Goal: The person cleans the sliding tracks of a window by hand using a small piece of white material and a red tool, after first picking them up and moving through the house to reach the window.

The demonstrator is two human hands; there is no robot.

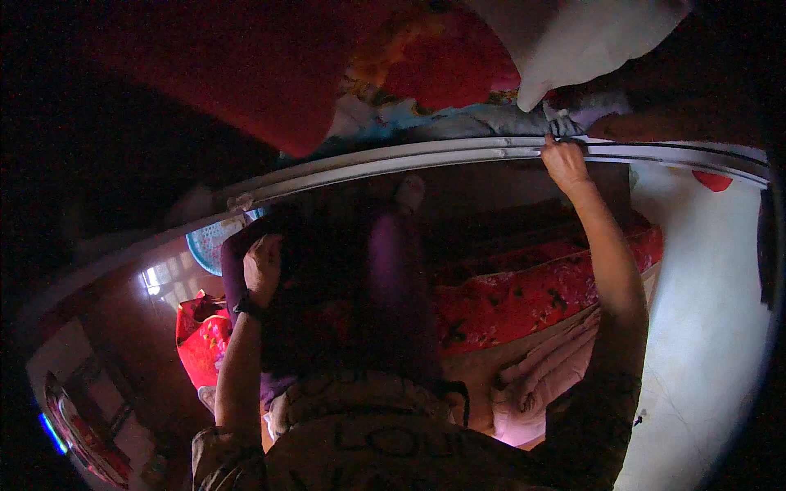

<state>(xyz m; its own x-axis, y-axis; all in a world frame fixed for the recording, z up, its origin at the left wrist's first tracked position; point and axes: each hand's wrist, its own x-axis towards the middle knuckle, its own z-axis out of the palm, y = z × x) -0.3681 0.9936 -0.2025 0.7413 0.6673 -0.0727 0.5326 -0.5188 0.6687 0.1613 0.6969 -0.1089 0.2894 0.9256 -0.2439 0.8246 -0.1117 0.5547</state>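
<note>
My right hand (564, 162) reaches forward to a pale, grooved double rail (430, 156), which looks like a sliding-door track. Its thumb and fingers lie over the rail, beside a striped grey cloth (562, 126); shadow hides the fingertips, so a grip is unclear. My left hand (262, 264) is bent in front of my dark clothing, with a dark band on the wrist. Its fingers are curled and partly in shadow, and I see nothing in them. Past the rail lies heaped bedding with a red and blue pattern (454, 70), and a white cloth (571, 55) hangs over it.
A red floral cloth (516, 307) runs along the right, above rolled pink bedding (540, 386). At the left are a blue plastic basket (209, 248) and a red bag-like item (202, 337) on a shiny brown floor. A pale wall (700, 294) borders the right side.
</note>
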